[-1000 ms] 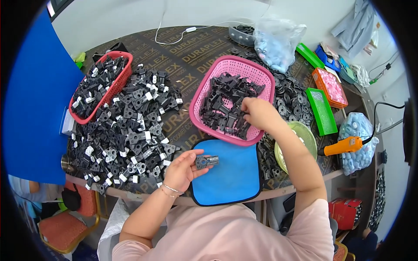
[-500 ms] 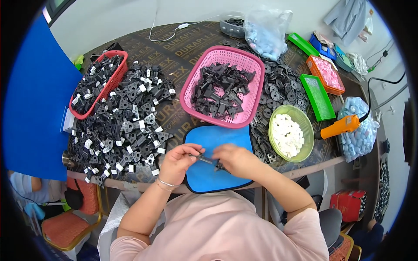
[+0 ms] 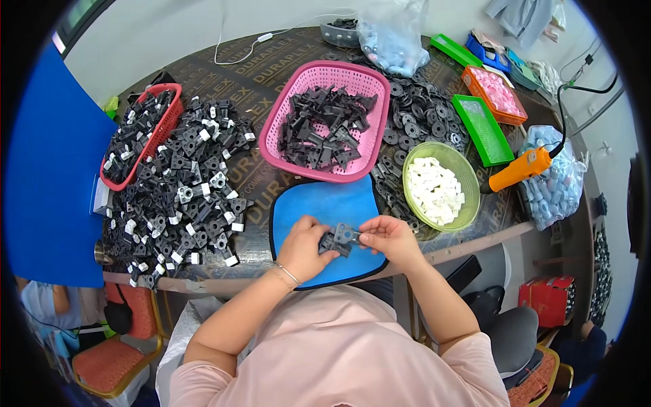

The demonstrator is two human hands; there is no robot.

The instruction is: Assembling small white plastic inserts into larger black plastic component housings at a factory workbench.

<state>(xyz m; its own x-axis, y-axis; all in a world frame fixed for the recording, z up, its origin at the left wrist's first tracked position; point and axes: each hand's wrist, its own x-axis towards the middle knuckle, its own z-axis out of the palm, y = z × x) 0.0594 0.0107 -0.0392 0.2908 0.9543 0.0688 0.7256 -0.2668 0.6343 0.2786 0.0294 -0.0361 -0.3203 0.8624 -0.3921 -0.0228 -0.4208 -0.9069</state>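
Hands meet over the blue mat at the near edge of the surface, and we see both of them closed on small black plastic parts. Our left hand grips a dark bracket piece from below, while our right hand pinches a second black piece by its edge, fingers curled, the two pieces touching between the hands. Held this way, close to the body and above the soft mat, the parts seem steadied for fitting one against the other, and anything dropped would land on the mat.

Supplies lie around this spot within an arm's reach. Just beyond the mat stands the pink basket of loose black brackets; to its right the green bowl of white blocks, touching a spread of black rings. Left of the mat lies a heap of black parts with white blocks fitted, and past it the red basket with more of the same. An orange-handled tool rests at the right, beside a clear bag of pale blue pieces.
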